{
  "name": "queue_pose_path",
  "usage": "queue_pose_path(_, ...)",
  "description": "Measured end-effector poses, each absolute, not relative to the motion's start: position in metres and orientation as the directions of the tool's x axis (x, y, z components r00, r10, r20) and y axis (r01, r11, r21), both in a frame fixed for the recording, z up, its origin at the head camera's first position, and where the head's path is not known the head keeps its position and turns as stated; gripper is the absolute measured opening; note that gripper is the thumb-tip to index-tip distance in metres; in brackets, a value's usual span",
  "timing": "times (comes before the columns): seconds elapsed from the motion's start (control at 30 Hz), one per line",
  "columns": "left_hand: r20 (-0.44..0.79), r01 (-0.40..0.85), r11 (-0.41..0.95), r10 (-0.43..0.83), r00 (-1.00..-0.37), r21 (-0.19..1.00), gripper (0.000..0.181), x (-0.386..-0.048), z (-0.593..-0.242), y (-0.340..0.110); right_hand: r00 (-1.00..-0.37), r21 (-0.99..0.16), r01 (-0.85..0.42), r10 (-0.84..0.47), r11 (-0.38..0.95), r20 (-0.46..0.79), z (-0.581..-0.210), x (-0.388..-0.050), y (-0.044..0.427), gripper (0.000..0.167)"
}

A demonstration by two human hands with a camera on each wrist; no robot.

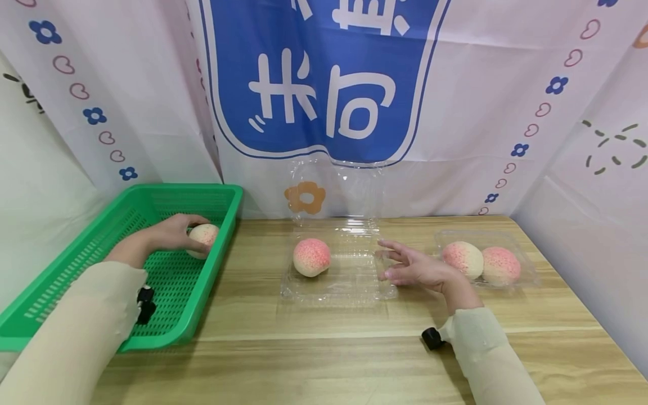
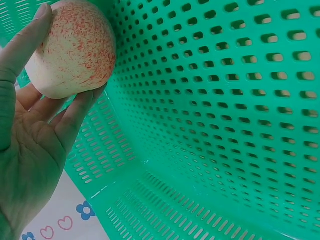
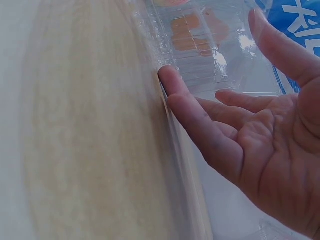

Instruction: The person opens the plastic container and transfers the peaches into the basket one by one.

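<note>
Basket edge: basket (image 1: 174, 292) at left; held peach (image 1: 204, 236) inside, beside its right wall.
Room: table (image 1: 243, 365) wood shows between basket and open box (image 1: 356, 273), and on the near side.
Right box (image 1: 529, 274): near the table's right edge, apart from open box; paired peaches (image 1: 501, 266) touch inside.
Open box form: thin clear plastic, lid raised on the far side; boxed peach (image 1: 311, 257) in left half.
Textures: peaches round, cream, speckled pink; basket green, slotted plastic.
Left hand (image 1: 172, 233): thumb and fingers curved round held peach.
Right hand (image 1: 417, 270): fingers spread, gripping nothing, at open box's right edge.
</note>
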State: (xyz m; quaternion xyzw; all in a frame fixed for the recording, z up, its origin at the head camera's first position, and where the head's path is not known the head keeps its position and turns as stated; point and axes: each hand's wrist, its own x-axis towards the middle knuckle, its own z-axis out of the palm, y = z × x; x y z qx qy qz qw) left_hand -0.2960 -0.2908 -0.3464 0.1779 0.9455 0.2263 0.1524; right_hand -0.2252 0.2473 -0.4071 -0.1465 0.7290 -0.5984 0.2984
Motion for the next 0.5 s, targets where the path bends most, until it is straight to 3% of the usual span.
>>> queue_pose_path(0.5, -0.221, 0.271, 0.840, 0.409, -0.885, 0.470, 0.074, -0.2977, -0.3479, -0.2919, -0.781, -0.957, 0.124, -0.570, 0.261, -0.257, -0.4065, -0.2251, 0.2490, 0.091)
